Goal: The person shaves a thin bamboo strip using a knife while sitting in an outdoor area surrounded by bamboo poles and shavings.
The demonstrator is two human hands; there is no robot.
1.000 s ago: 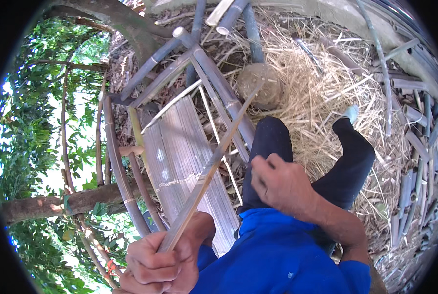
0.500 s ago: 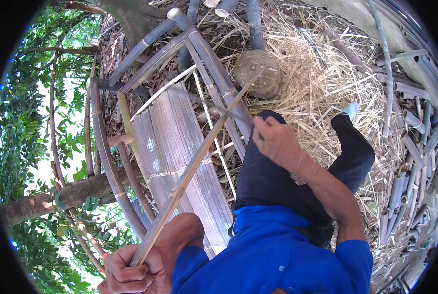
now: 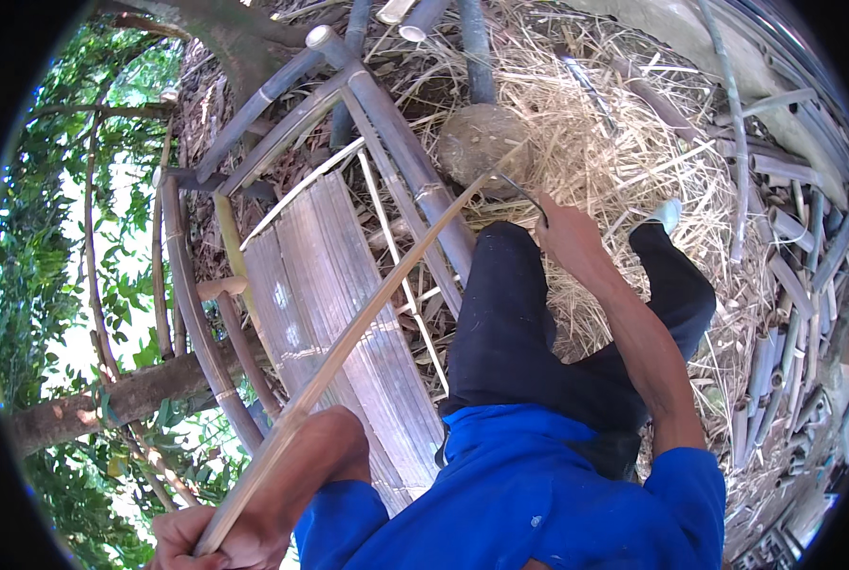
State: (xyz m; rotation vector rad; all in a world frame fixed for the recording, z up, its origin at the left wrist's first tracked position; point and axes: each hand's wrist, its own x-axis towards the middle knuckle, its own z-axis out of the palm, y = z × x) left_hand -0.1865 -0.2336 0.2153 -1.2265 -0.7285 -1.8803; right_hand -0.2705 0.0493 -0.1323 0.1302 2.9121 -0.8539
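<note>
Left hand (image 3: 217,540) grips one bamboo strip (image 3: 349,337); right hand (image 3: 567,233) one blade (image 3: 518,187)

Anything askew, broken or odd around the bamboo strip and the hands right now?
Nothing looks damaged. The long bamboo strip runs whole from the left hand up to the right hand, which holds a thin dark blade at its far end. Straw and shavings litter the ground, as loose waste.
</note>
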